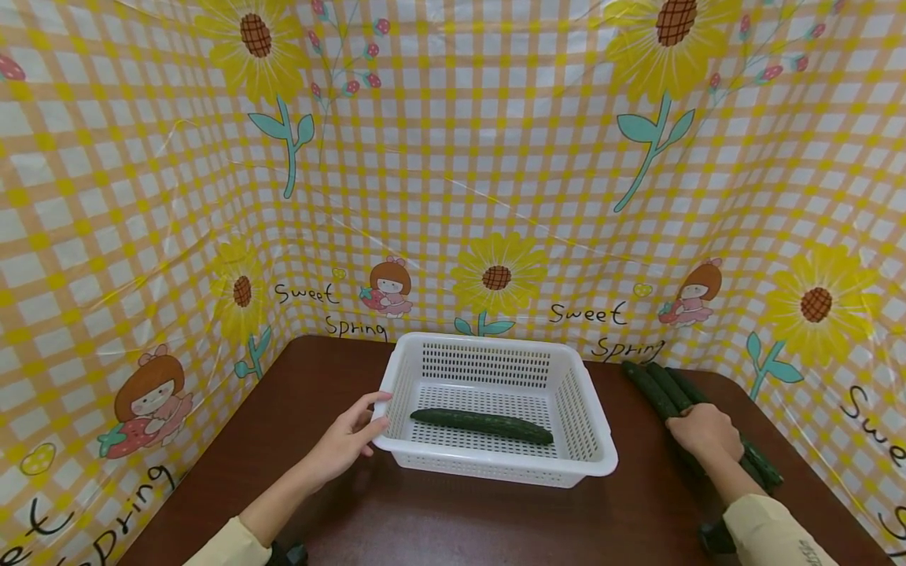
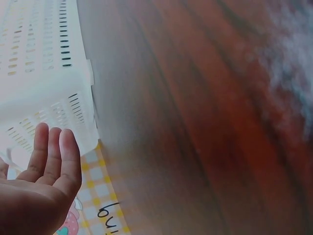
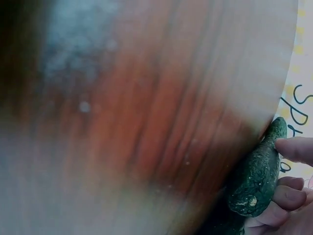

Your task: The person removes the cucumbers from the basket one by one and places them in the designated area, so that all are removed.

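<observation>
A white perforated plastic basket (image 1: pixel 495 464) stands on the dark table, with one green cucumber (image 1: pixel 481 423) lying across its floor. My left hand (image 1: pixel 343 440) touches the basket's left rim; in the left wrist view, its fingers (image 2: pixel 70 156) extend fairly straight beside the basket wall (image 2: pixel 49 93). To the basket's right, more cucumbers (image 1: pixel 647 387) lie side by side, pointing away from me. My right hand (image 1: pixel 706 432) reaches over them and grips one. The right wrist view shows that cucumber (image 3: pixel 257 181) against the fingers (image 3: pixel 288 196); part of the hand is cut off there.
A brown wooden table (image 1: pixel 311 393) carries everything. Checked cloth (image 1: pixel 453 196) with sunflower prints hangs behind the table and along both sides, close to its edges. The cucumbers on the right lie near the right table edge.
</observation>
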The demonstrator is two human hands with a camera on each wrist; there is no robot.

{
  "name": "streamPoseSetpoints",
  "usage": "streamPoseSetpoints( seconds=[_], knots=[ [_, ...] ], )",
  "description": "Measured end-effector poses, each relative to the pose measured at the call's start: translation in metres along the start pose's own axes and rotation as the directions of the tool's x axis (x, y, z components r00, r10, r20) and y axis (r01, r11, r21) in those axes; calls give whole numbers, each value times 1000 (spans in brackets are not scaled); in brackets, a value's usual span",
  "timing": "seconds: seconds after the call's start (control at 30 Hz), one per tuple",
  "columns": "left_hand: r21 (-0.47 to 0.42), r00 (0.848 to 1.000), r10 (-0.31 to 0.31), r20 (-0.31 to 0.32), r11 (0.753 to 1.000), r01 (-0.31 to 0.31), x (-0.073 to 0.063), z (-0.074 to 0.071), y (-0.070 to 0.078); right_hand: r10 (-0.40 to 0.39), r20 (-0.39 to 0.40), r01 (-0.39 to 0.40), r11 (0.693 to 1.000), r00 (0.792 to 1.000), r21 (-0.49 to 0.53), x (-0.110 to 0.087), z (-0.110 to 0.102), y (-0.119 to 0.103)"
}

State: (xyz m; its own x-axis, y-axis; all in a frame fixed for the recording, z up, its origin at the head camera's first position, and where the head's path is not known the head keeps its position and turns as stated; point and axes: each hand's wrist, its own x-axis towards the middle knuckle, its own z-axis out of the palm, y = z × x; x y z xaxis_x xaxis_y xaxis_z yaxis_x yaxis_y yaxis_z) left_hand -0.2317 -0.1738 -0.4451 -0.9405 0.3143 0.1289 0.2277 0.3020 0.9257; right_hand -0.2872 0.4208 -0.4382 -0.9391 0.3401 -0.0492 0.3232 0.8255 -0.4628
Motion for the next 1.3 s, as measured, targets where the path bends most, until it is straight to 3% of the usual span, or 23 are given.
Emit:
streamPoseSetpoints(
  seconds=[0.57, 0.97, 1.3],
  knots=[
    [7, 1000, 0, -1, 1000, 0, 0, 0, 3, -53, -44, 54, 998, 998, 17, -5, -13, -21],
    [3, 1000, -5, -4, 1000, 5, 0, 0, 1, -169, -59, 170, 985, 984, 14, -8, -19, -56],
    [1, 1000, -7, -10, 1000, 7, -1, 1, 2, -265, -15, 266, 961, 964, 78, -15, -20, -91]
  ],
)
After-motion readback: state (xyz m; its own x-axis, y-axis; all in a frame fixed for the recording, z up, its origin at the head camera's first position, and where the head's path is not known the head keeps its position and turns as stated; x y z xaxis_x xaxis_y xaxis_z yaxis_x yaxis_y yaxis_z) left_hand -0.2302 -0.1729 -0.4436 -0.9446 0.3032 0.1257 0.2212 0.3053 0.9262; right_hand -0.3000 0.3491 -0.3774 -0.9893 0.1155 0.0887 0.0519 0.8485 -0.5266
